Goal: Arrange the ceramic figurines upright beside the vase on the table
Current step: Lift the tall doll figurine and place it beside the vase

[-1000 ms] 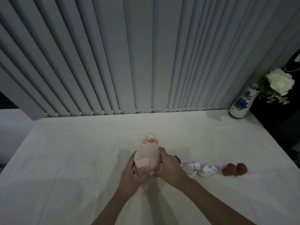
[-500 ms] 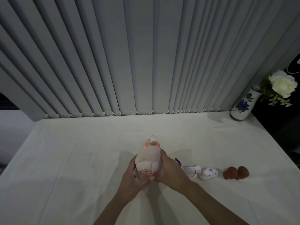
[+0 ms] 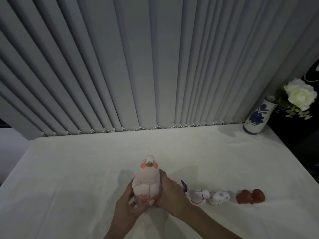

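A tall pale pink figurine with orange cheek marks stands upright near the table's front middle. My left hand wraps its lower left side and my right hand grips its right side. To the right, two small white figurines lie on the cloth, then a brown figurine. The white vase with blue flowers stands at the far right back corner, holding a white rose.
A white cloth covers the table. Grey vertical blinds hang along its far edge. Something dark stands beyond the table's right edge behind the vase.
Both hands stay on the pink figurine, which sits slightly lower and nearer the front in view. The view has shifted a little; the other figurines have not moved.
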A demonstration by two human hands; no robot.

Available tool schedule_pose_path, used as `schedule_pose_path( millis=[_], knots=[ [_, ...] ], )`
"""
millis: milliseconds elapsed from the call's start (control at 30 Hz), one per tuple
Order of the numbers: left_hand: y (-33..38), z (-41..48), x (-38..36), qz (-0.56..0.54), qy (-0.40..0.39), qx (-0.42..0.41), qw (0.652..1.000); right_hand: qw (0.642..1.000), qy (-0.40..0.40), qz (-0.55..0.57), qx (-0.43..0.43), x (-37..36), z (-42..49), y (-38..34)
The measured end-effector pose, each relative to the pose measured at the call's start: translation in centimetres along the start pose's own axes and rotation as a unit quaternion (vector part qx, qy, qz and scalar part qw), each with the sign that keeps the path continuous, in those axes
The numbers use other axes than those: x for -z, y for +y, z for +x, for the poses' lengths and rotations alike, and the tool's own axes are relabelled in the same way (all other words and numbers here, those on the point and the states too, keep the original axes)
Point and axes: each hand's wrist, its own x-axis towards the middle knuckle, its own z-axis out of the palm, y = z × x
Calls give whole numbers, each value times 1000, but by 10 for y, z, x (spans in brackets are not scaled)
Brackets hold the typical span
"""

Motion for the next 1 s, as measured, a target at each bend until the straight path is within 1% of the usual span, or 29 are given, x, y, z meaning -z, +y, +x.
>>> schedule_pose_path(
  millis=[167,300,367,400,467,600,733,800,1000],
  knots=[
    [30,35,-5,15,13,-22,1000,1000,15,10,22,34,26,-8],
    [70,89,-39,17,-6,-50,999,998,53,8,29,96,54,-5],
    [94,152,-98,30,-32,-81,996,995,102,18,10,158,85,32],
    [103,158,-103,35,-39,-92,994,994,112,9,3,169,87,31],
    [116,188,-140,35,-69,-115,990,990,138,15,-24,204,96,51],
    [119,204,-175,26,-90,-125,988,987,154,4,-44,231,88,66],
    [129,249,-250,32,-188,-133,973,973,207,-8,-105,278,95,120],
    [132,267,-283,39,-223,-141,964,966,228,-17,-123,296,98,144],
    [122,308,-345,60,-269,-131,952,946,270,-30,-175,323,109,190]
  ],
)
